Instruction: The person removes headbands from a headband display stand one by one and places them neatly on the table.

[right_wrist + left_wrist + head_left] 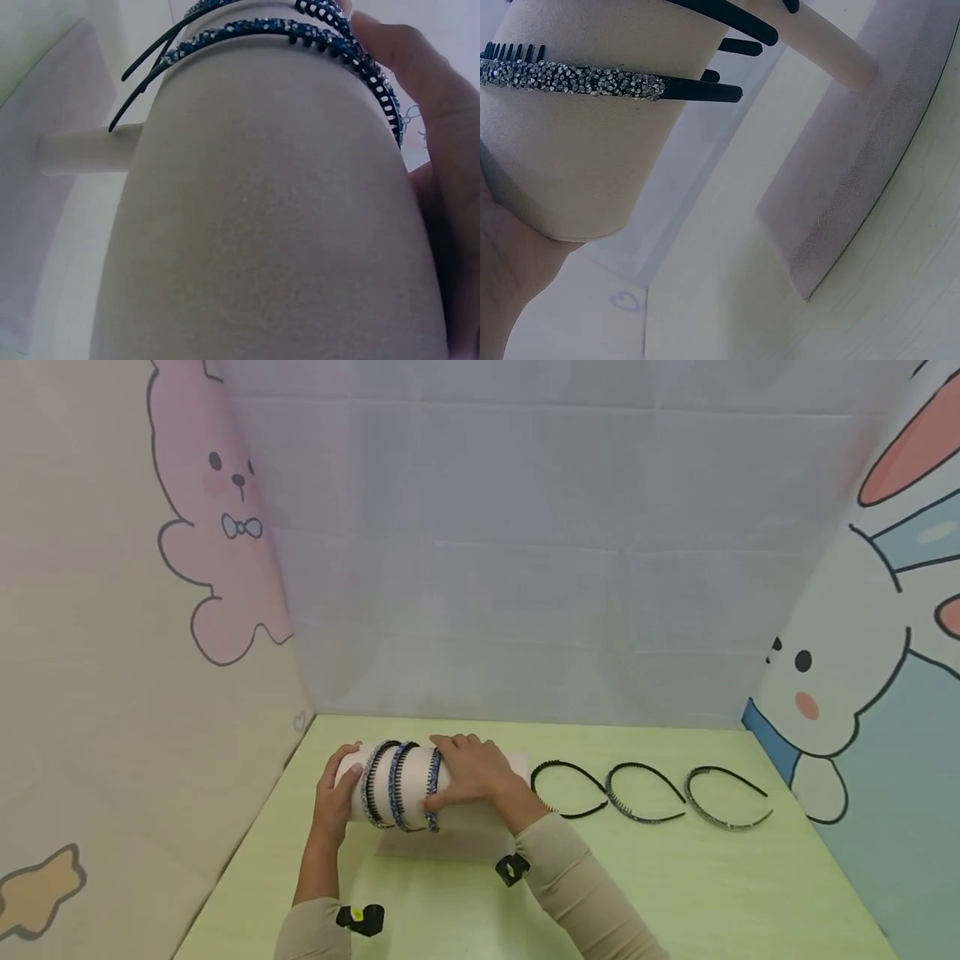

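A pale padded roll on a display stand lies crosswise in the head view, raised above its flat base. My left hand grips the roll's left end. Three glittery toothed headbands sit around the roll: a silvery one nearest that hand, a blue one beside it, and another blue headband to the right. My right hand spans this last headband, thumb at its near side and fingers over the top. In the left wrist view, the silvery headband's rhinestones show clearly.
On the green table, three more headbands lie in a row right of the stand: a black one, a dark glittery one and a greyish one. A pale curtain hangs behind; cartoon-printed sheets flank both sides.
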Action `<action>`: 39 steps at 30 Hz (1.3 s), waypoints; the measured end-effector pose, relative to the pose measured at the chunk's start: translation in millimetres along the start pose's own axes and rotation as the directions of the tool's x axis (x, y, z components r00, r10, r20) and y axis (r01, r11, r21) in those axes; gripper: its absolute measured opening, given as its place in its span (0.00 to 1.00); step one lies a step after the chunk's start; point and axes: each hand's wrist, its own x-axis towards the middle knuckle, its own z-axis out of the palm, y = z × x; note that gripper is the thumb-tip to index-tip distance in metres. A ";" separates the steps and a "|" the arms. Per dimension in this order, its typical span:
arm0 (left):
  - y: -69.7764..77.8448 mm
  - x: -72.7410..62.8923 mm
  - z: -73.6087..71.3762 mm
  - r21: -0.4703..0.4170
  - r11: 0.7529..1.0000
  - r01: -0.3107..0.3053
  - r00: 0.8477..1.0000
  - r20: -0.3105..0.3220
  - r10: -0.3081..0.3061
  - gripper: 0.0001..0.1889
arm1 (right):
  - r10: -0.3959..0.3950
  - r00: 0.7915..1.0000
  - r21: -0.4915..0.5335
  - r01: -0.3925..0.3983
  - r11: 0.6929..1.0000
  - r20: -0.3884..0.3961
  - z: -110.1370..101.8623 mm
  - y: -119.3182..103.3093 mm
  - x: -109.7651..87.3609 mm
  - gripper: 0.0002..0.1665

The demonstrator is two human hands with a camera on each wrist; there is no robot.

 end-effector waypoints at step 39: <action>1.6 0.2 0.3 0.061 0.997 0.051 0.997 -0.064 -0.047 0.15 | 0.097 0.995 -0.019 -0.096 0.995 0.003 -7.5 6.3 -24.8 0.61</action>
